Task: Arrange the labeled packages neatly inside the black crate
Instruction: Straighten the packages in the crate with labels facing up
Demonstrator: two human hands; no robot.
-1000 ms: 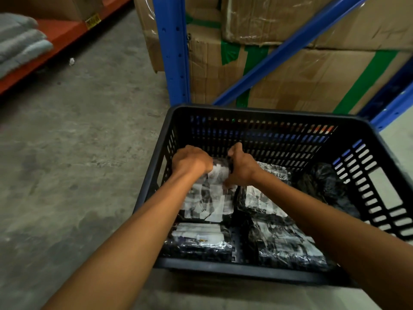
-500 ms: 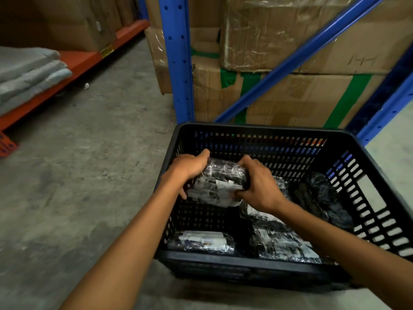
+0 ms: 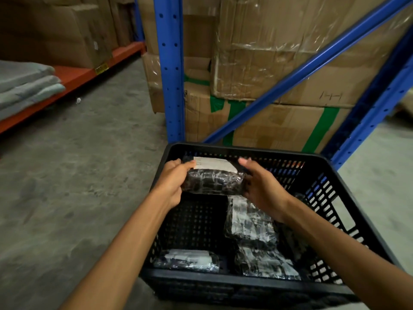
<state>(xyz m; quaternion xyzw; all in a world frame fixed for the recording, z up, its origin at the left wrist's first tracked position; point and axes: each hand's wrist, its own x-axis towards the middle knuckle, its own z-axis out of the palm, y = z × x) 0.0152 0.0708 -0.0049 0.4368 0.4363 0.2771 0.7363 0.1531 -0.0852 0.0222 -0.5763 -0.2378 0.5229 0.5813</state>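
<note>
A black slatted crate (image 3: pixel 252 285) stands on the concrete floor in front of me. Above its far left part I hold a black plastic-wrapped package with a white label (image 3: pixel 213 179). My left hand (image 3: pixel 173 184) grips its left end and my right hand (image 3: pixel 260 186) grips its right end. Inside the crate lie other labeled packages: one at the near left (image 3: pixel 187 260), one in the middle (image 3: pixel 250 222) and one at the near right (image 3: pixel 266 265). The crate's left middle floor is bare.
A blue rack upright (image 3: pixel 169 68) and a diagonal brace (image 3: pixel 297 70) rise just behind the crate, with taped cardboard boxes (image 3: pixel 279 81) stacked behind them. An orange shelf (image 3: pixel 73 79) with grey folded pads (image 3: pixel 24 86) runs along the left. Concrete floor lies to the left.
Both hands have lifted the package from the crate's left floor up to rim height and turned it so the label faces up. The view has tilted up.
</note>
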